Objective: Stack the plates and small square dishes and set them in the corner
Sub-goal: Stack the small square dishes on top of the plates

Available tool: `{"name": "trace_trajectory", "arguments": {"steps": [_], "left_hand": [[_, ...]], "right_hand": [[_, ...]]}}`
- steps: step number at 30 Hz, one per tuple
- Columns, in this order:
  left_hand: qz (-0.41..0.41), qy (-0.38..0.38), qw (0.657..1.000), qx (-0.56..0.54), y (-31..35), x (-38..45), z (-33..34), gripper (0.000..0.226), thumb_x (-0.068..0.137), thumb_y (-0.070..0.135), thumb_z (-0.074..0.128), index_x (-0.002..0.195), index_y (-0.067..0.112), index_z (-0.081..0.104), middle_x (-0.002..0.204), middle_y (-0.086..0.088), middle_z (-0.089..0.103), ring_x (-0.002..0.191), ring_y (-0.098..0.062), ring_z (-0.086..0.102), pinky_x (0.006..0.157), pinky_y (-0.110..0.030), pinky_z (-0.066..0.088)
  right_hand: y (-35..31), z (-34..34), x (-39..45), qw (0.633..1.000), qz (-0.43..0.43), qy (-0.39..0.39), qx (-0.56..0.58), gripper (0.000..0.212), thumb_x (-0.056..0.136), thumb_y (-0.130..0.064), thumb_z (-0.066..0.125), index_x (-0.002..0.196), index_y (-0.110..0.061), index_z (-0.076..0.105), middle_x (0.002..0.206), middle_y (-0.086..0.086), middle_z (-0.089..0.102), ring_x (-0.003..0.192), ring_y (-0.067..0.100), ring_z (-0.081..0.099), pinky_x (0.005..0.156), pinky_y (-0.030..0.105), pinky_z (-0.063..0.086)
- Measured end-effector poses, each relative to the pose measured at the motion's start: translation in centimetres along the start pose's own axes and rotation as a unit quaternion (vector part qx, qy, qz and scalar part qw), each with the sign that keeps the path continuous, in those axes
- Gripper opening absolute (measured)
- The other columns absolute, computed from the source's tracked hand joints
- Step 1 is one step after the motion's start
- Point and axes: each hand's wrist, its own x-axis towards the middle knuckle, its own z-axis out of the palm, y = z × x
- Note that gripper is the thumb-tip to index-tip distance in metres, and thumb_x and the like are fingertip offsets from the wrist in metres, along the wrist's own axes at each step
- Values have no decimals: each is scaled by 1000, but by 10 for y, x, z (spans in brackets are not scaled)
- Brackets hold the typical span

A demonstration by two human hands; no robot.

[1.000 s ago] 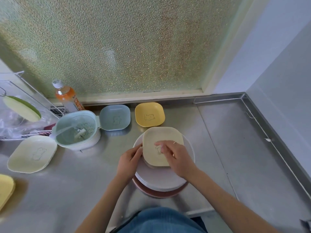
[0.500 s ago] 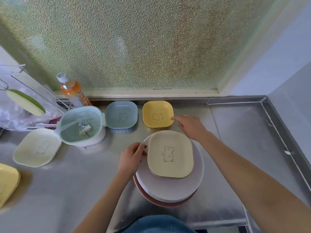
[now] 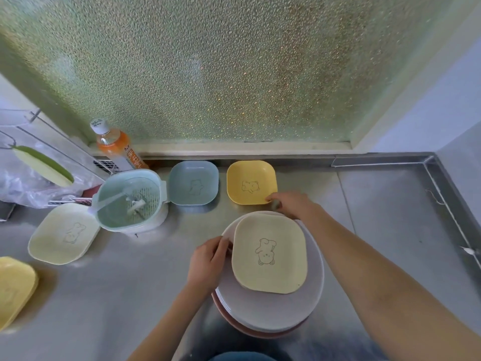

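Note:
A stack of round plates, white on a pink one, stands at the counter's front edge. A pale yellow square dish with a bear drawing lies on top of it. My left hand rests on the stack's left rim, fingers at the dish's edge. My right hand pinches the near right corner of a yellow square dish that lies by the window sill. A blue square dish sits to its left. A pale green dish and another yellow one lie at the far left.
A mint strainer bowl with a clear lid stands between the blue and pale green dishes. An orange drink bottle stands behind it, beside a wire rack with a plastic bag. The steel counter's back right corner meets the wall.
My right hand left the pale yellow dish on the stack, reached back and right, and now grips the corner of the yellow dish. My left hand stayed on the stack.

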Motion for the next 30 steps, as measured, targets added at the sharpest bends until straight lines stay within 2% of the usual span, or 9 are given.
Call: {"name": "trace_trajectory", "arguments": {"steps": [2,5,7,10,14,18,21,26,30], "left_hand": [[9,-5,1000,10,-1,-2,0,38,99,29,39,82,16,71,79,3,71,76,-13,63,71,-36,50],[18,-9,1000,19,-4,-3,-1,41,98,34,37,81,17,70,80,2,69,77,-15,63,70,-36,49],[19,-11,1000,19,-5,-3,-1,40,98,33,37,80,15,69,80,1,69,77,-17,62,69,-35,48],[36,-7,999,39,-5,-5,0,41,98,32,39,73,10,63,74,-5,64,72,-22,58,63,-35,44],[42,-3,998,42,-8,-4,1,38,96,28,43,69,8,59,69,-7,62,69,-26,57,61,-37,43],[2,2,1000,-32,-8,-1,2,35,94,20,47,63,15,60,59,3,60,60,-18,51,58,-31,38],[24,11,999,-19,-10,-4,3,38,95,21,47,58,15,52,53,4,53,56,-17,46,56,-30,33],[12,26,999,-26,-7,-7,2,40,96,27,45,57,23,55,59,4,60,63,-19,53,61,-34,41],[-7,18,997,-78,-1,-13,2,35,96,36,40,82,18,67,77,1,69,82,-22,63,78,-41,49]], "right_hand": [[-3,-1,-1,999,18,50,-1,24,88,-23,57,111,-23,63,105,4,65,94,23,59,82,31,42],[-8,1,-4,988,14,132,79,13,87,-24,59,94,-15,65,95,8,67,87,26,59,69,30,43],[-12,-1,-8,976,-12,187,114,13,88,-23,59,87,-10,62,86,10,66,81,28,59,64,32,42],[-16,-15,-22,945,-35,267,186,13,87,-17,62,85,-5,63,78,14,66,72,29,57,61,32,36],[-22,-42,-61,904,-47,352,237,9,86,-17,63,81,-9,61,72,9,65,64,22,53,61,33,39],[-37,-39,-129,879,-82,395,253,8,86,-7,62,79,-6,59,70,2,62,66,15,54,58,19,39],[-34,-10,-173,892,-94,389,211,4,88,-10,61,85,-8,59,76,0,61,68,13,53,60,22,42],[-25,31,-202,946,-93,273,144,9,92,-22,52,91,-14,57,83,-10,45,68,3,45,61,12,34],[-19,44,-204,960,-91,261,53,18,87,-35,43,91,-22,54,88,0,55,81,21,53,71,29,41]]}}
